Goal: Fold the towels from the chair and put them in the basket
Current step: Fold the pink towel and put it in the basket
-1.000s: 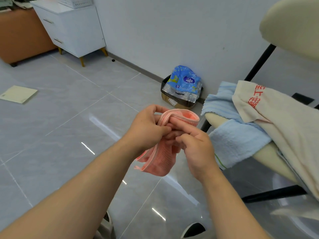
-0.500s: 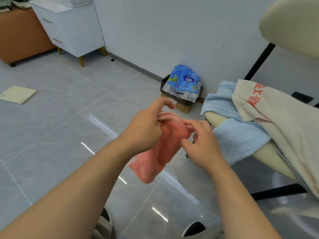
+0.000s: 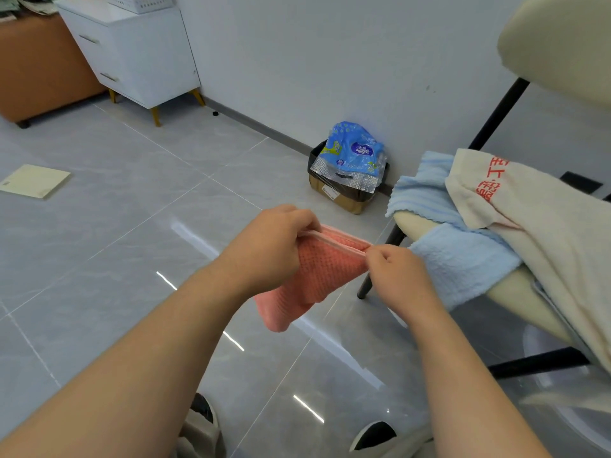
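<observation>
Folding underway: left hand (image 3: 274, 246) and right hand (image 3: 396, 276) each pinch a top corner of the pink towel (image 3: 324, 272), held in the air beside the chair (image 3: 408, 223). Next, probably one more fold, then off to the white basket (image 3: 142, 2).

Two hands: one left hand (image 3: 271, 249), one right hand (image 3: 396, 276). Four towels: one pink towel (image 3: 317, 276) pinched between the hands, and three to their right, namely one ribbed blue towel (image 3: 420, 193), one terry blue towel (image 3: 463, 259) and one cream towel (image 3: 545, 233). One chair (image 3: 410, 223), right of the hands. Beyond the hands, one cardboard box (image 3: 334, 196) holding one blue packet (image 3: 353, 150). Far beyond and left, one white cabinet (image 3: 142, 57) with two drawers (image 3: 99, 44) and one white basket (image 3: 142, 1) on top. One yellow board (image 3: 34, 180) to the left. Two shoes (image 3: 201, 424) below
</observation>
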